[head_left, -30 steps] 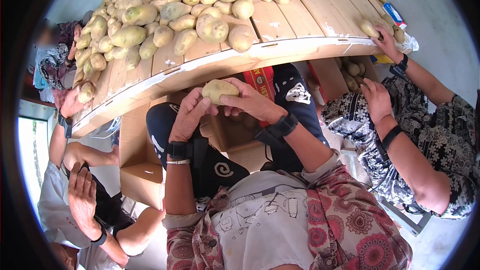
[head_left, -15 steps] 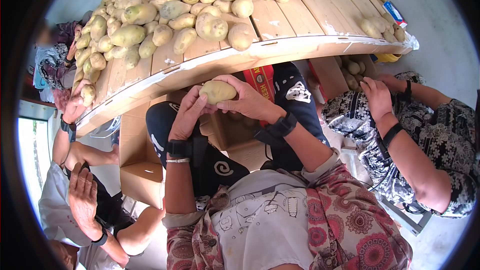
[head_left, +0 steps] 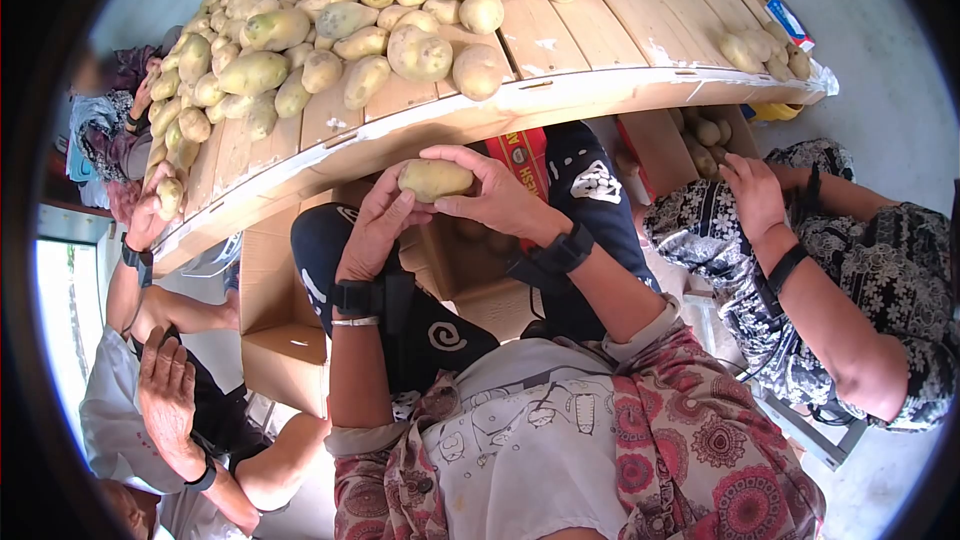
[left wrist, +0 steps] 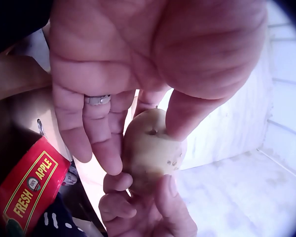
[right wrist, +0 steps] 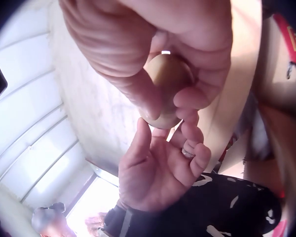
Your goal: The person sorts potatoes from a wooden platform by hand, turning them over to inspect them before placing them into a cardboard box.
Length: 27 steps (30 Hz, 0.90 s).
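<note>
Between both hands, just off the table's front edge, is a yellowish potato (head_left: 436, 180). The left hand (head_left: 375, 225) pinches its left end with thumb and fingers; the ring on this hand shows in the left wrist view. At the potato's other end, the right hand (head_left: 505, 202) grips with its thumb below and forefinger over the top. Small dark spots mark the potato's skin (left wrist: 150, 148) in the left wrist view. In the right wrist view the right hand (right wrist: 158, 49) partly covers the potato (right wrist: 168, 74).
Many potatoes (head_left: 420, 52) are heaped on the wooden slatted table (head_left: 560, 35). Cardboard boxes (head_left: 285, 365) stand beneath, one at right holding potatoes. Another person's hand (head_left: 150, 215) holds a potato at the left edge; a person in patterned clothes (head_left: 860, 280) sits at right.
The potato has turned slightly between the hands, which stay almost in place. The neighbour's hand at right has let go of a potato on the table and drawn back.
</note>
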### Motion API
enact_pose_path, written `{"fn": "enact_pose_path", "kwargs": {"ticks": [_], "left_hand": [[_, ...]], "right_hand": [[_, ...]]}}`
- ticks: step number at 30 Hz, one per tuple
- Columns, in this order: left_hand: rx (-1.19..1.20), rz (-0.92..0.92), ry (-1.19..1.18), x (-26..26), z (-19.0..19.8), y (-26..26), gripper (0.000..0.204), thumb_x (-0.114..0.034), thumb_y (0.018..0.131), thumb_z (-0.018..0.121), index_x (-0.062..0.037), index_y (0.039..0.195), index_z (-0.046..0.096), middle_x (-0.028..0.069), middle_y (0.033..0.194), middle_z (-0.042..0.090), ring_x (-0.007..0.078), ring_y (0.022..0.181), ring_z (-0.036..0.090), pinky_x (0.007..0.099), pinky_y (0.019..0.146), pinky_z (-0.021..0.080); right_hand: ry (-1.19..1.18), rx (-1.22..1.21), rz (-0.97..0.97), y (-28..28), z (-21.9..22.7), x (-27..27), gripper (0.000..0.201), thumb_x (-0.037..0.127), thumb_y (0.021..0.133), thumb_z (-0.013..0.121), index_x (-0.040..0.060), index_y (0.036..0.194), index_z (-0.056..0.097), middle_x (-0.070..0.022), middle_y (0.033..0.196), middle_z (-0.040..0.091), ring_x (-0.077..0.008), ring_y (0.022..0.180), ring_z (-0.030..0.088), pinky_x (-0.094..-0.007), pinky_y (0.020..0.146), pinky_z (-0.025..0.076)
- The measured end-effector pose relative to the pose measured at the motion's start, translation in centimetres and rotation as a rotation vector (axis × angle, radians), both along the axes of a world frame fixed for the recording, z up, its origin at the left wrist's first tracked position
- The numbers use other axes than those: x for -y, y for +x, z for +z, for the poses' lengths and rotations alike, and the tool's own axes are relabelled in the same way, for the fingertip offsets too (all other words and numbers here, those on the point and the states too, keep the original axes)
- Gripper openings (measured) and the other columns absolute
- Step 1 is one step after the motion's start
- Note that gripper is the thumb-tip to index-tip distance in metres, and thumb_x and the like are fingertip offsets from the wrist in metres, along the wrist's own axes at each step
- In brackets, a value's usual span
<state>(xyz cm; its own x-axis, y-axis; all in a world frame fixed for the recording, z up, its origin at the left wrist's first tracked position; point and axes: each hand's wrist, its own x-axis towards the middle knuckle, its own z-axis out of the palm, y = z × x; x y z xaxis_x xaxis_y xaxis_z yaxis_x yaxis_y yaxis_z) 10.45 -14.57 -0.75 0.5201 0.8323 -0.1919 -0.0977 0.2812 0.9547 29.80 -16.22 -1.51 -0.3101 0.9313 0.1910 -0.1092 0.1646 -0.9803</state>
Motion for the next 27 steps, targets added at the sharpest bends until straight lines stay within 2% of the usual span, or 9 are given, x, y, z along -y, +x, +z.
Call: {"fn": "enact_pose_path", "kwargs": {"ticks": [2,4,7,11,17,20,22,23,27], "left_hand": [[0.018,-0.031,-0.015,-0.1,-0.1,-0.1,0.047,-0.029,0.092,0.051,-0.0076,0.131,0.039,0.0038,0.112,0.055,0.0130,0.095,0.057,0.0256,0.082,0.045],[0.015,-0.036,-0.007,-0.1,0.1,0.0,0.047,-0.029,0.091,0.052,-0.0075,0.131,0.038,0.0041,0.113,0.055,0.0132,0.096,0.057,0.0257,0.082,0.045],[-0.010,-0.044,0.021,0.0,0.2,0.1,0.049,-0.028,0.091,0.053,-0.0074,0.132,0.037,0.0043,0.114,0.055,0.0135,0.098,0.057,0.0257,0.082,0.045],[-0.066,-0.057,0.069,-0.2,0.4,0.1,0.051,-0.025,0.089,0.055,-0.0079,0.133,0.036,0.0037,0.113,0.056,0.0132,0.098,0.057,0.0254,0.082,0.045],[-0.047,-0.097,0.064,-0.3,0.3,-0.1,0.050,-0.020,0.088,0.057,-0.0077,0.132,0.038,0.0022,0.112,0.056,0.0115,0.100,0.054,0.0253,0.082,0.044],[0.010,-0.052,0.051,-0.1,0.2,0.0,0.048,-0.012,0.086,0.058,-0.0077,0.130,0.040,0.0013,0.115,0.053,0.0112,0.104,0.050,0.0252,0.086,0.042],[0.023,-0.075,0.211,-0.6,-0.4,0.1,0.044,-0.003,0.084,0.057,-0.0073,0.126,0.044,0.0004,0.117,0.051,0.0115,0.108,0.047,0.0253,0.091,0.039],[0.051,-0.037,0.166,-0.5,-0.5,-0.1,0.040,0.003,0.082,0.055,-0.0066,0.120,0.049,0.0007,0.119,0.051,0.0123,0.109,0.047,0.0256,0.093,0.037],[0.049,-0.009,0.169,-0.6,-0.4,-0.2,0.031,-0.001,0.084,0.054,-0.0071,0.115,0.052,0.0032,0.118,0.054,0.0135,0.107,0.051,0.0259,0.091,0.040]], "right_hand": [[-0.024,-0.018,-0.004,0.1,0.0,0.1,0.044,0.013,0.081,0.064,0.0090,0.121,0.049,-0.0049,0.104,0.056,-0.0117,0.091,0.053,-0.0249,0.077,0.047],[-0.173,-0.066,0.001,0.2,-0.1,0.1,0.034,0.019,0.087,0.058,0.0085,0.119,0.050,-0.0041,0.100,0.056,-0.0093,0.084,0.053,-0.0223,0.067,0.047],[-0.163,-0.036,-0.030,0.1,0.0,0.1,0.031,0.019,0.088,0.056,0.0073,0.116,0.050,-0.0034,0.097,0.055,-0.0081,0.080,0.052,-0.0215,0.063,0.046],[-0.150,-0.003,-0.031,0.0,0.2,0.1,0.028,0.022,0.091,0.052,0.0074,0.115,0.051,-0.0026,0.096,0.055,-0.0074,0.080,0.052,-0.0216,0.063,0.046],[-0.184,-0.089,0.000,0.4,0.4,0.1,0.029,0.027,0.095,0.040,0.0085,0.115,0.051,-0.0010,0.097,0.056,-0.0056,0.080,0.052,-0.0199,0.061,0.044],[-0.252,-0.073,0.000,0.4,0.3,0.0,0.027,0.024,0.093,0.047,0.0071,0.113,0.053,-0.0012,0.097,0.057,-0.0061,0.081,0.052,-0.0206,0.064,0.045],[-0.118,0.021,-0.018,0.7,-0.1,-0.3,0.026,0.020,0.088,0.057,0.0054,0.108,0.055,-0.0012,0.097,0.058,-0.0066,0.084,0.053,-0.0211,0.069,0.045],[-0.087,-0.019,-0.033,0.7,-0.4,-0.4,0.028,0.017,0.082,0.064,0.0035,0.105,0.057,-0.0013,0.096,0.059,-0.0075,0.087,0.054,-0.0220,0.075,0.045],[-0.260,-0.025,0.080,2.1,-1.2,-0.2,0.026,0.009,0.087,0.058,0.0051,0.112,0.055,-0.0017,0.106,0.059,-0.0099,0.099,0.055,-0.0244,0.083,0.046]]}}
